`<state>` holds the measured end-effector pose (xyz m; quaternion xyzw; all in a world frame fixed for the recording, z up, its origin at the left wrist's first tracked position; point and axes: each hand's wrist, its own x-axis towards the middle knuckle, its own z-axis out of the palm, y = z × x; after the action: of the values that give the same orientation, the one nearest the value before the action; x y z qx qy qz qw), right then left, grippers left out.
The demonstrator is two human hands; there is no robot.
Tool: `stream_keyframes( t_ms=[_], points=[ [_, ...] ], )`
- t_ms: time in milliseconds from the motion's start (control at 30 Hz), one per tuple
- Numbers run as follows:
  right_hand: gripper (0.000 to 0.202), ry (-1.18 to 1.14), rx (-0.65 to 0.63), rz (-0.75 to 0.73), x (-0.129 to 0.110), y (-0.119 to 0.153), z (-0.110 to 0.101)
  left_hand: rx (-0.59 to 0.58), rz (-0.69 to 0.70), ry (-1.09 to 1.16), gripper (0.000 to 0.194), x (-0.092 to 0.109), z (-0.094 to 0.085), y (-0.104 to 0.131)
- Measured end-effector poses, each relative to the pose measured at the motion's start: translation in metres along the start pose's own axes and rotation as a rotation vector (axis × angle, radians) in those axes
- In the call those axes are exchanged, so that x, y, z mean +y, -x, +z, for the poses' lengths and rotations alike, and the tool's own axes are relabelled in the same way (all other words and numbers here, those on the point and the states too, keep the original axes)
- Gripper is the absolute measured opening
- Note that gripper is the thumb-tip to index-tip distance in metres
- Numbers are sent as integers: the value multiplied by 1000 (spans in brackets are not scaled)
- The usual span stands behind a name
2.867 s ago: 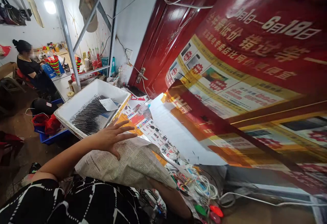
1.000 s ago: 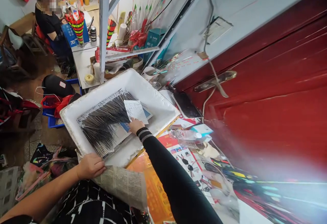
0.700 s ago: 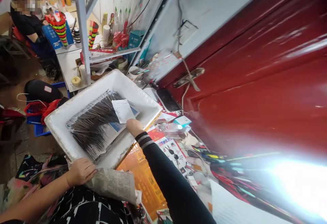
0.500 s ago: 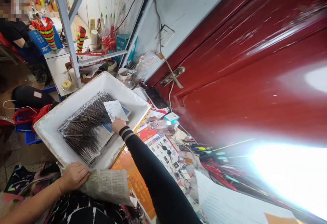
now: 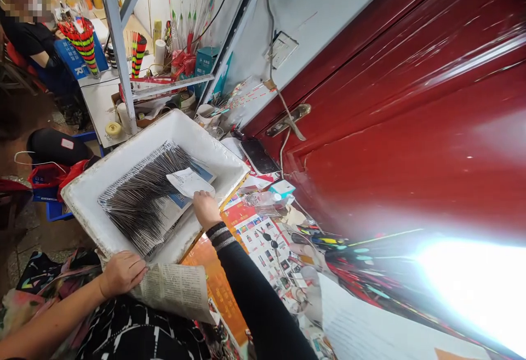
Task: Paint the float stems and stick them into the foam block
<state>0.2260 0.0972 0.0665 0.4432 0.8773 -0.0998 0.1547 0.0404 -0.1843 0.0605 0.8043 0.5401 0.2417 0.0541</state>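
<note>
In the head view, my right hand (image 5: 206, 210) pinches the edge of a small white sheet of paper (image 5: 187, 180) with handwriting on it. The paper bends upward over a white foam box (image 5: 84, 204). Inside the box lie rows of thin dark sticks (image 5: 142, 193) with pale ends, on printed newspaper. At the box's near edge, my left hand (image 5: 124, 274) is closed on a folded sheet of newspaper (image 5: 176, 291), which hangs over my lap. The fingertips of the left hand are partly hidden.
A metal frame (image 5: 117, 47) rises behind the box, before a cluttered table with bundles of red-and-green striped sticks (image 5: 83, 47). Another person (image 5: 30, 42) sits at far left. To the right are a plastic bottle (image 5: 261, 199), a phone-like black slab (image 5: 259, 156) and a red door (image 5: 390, 130).
My right hand has drawn back toward the box's right edge with the white paper, whose near edge now curls up. My left hand stays at the near edge. The view has shifted slightly.
</note>
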Motion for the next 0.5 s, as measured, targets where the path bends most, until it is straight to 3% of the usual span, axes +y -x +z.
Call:
stream_keyframes(
  t_ms=[133,233,333,500],
  points=[
    [34,-76,191,-13,-23,42,3,-14,-6,-17,16,1,0,-1],
    [34,-178,416,-196,-52,81,16,-21,-8,-27,17,2,-1,-2],
    [27,-227,455,-364,-80,121,27,-54,-14,-32,16,3,2,-1],
    [43,-372,515,-512,-99,172,25,-295,-309,-20,27,5,15,3]
  ],
)
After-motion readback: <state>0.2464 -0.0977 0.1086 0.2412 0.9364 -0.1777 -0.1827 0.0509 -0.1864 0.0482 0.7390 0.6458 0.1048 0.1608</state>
